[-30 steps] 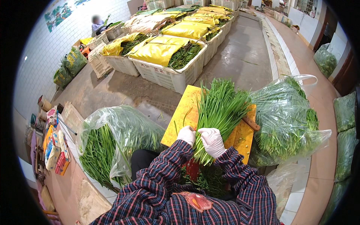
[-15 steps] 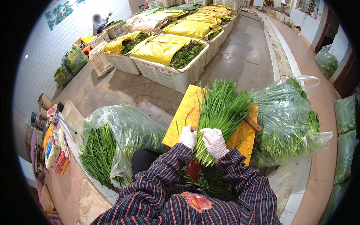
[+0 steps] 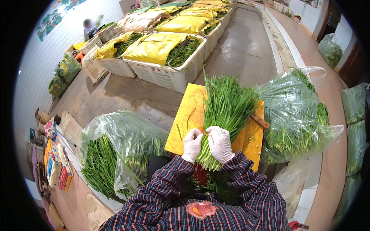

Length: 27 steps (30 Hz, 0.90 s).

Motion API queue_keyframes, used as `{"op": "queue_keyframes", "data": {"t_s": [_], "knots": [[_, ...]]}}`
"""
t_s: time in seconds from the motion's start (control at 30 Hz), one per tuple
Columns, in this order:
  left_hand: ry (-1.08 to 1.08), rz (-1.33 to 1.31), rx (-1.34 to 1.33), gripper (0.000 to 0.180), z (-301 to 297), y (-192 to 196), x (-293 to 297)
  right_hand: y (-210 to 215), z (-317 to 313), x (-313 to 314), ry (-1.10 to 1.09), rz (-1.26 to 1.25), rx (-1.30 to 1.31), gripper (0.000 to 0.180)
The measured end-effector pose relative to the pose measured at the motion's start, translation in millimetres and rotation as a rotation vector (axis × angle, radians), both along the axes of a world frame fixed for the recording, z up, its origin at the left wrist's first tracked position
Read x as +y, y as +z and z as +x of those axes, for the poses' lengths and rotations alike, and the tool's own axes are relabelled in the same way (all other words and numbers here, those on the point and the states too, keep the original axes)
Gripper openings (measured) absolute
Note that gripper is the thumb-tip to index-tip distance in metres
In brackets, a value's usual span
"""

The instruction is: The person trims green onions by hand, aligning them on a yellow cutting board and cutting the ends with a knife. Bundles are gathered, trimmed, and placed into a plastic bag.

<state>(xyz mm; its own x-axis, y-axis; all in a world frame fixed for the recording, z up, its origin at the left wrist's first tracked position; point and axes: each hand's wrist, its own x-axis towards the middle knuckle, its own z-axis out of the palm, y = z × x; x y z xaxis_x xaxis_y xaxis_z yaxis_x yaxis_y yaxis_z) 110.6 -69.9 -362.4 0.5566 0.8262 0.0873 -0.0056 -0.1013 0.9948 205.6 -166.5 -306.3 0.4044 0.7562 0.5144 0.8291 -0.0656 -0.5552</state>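
A thick bunch of green chives (image 3: 227, 102) lies across a yellow board (image 3: 188, 107), its pale cut ends toward me. Both my hands wear white gloves and meet over the lower stems. My left hand (image 3: 192, 146), at the bunch's left side, is closed with its fingertips pinched on a thin red tie (image 3: 202, 131). Resting on the stems, my right hand (image 3: 219, 144) is closed too, pinching at the tie's other side. How far the tie runs round the bunch is hidden. A wooden handle (image 3: 260, 121) sticks out from beneath the leaves on the right.
Clear plastic bags of chives stand on both sides, a left bag (image 3: 127, 131) and a right bag (image 3: 293, 115). White crates (image 3: 165, 77) with yellow covers and greens fill the far floor. Another person (image 3: 89, 30) sits at the far left. Filled bags (image 3: 355, 142) line the right edge.
My hands have shifted slightly on the stems, and the red tie now shows between their fingertips. The whole view has tilted a little; the bunch stays on the board.
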Motion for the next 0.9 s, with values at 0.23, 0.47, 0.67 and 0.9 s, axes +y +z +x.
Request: {"op": "queue_keyframes", "data": {"t_s": [0.23, 0.47, 0.67, 0.9], "knots": [[-0.006, 0.106, -0.012, 0.01, -3.2, -4.5, -2.3, -1.3, -7.7, 4.1, -0.079, -0.072, -0.049, 0.016], [0.022, 0.36, 0.055, 0.011, -5.9, 14.5, -2.4, -1.2, -11.0, 11.0, -0.097, -0.096, -0.045, 0.014], [0.063, 0.337, 0.03, 0.01, -6.1, 2.0, 0.1, 3.2, -11.9, 14.6, -0.077, -0.13, -0.069, 0.015], [0.104, 0.087, -0.031, 0.008, -5.5, -4.9, -3.2, -3.6, -8.1, 14.0, -0.053, -0.15, -0.062, 0.018]]}}
